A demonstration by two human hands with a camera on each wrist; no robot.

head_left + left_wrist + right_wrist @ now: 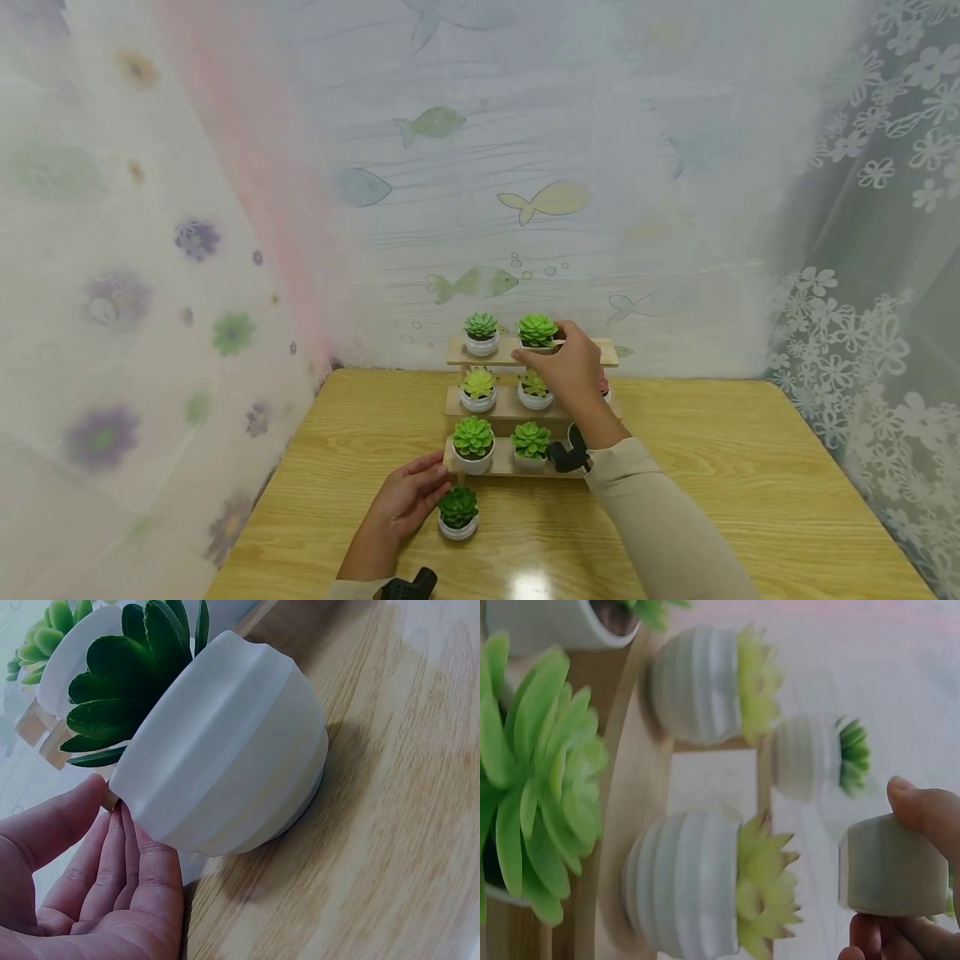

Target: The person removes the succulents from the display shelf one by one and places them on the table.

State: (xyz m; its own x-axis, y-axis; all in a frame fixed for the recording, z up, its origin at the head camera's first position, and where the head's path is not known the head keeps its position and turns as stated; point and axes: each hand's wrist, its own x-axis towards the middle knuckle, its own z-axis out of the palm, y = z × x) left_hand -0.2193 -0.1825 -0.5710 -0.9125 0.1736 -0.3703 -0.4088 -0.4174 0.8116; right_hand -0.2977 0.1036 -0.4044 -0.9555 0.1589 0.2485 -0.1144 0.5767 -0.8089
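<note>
My right hand holds a white pot with a bright green succulent between thumb and fingers at the top tier of a wooden stand. In the right wrist view, a gap shows between the pot's base and the tier. With thumb and fingers, my left hand pinches the left end of the stand's bottom tier. Just in front stands a ribbed white pot with a dark green succulent; it sits on the table and partly hides those fingertips in the left wrist view.
A blue-green succulent stands top left. Yellow-green succulents fill the middle tier, with a pink one partly behind my right arm. Green succulents stand on the bottom tier. The wooden table meets a patterned curtain.
</note>
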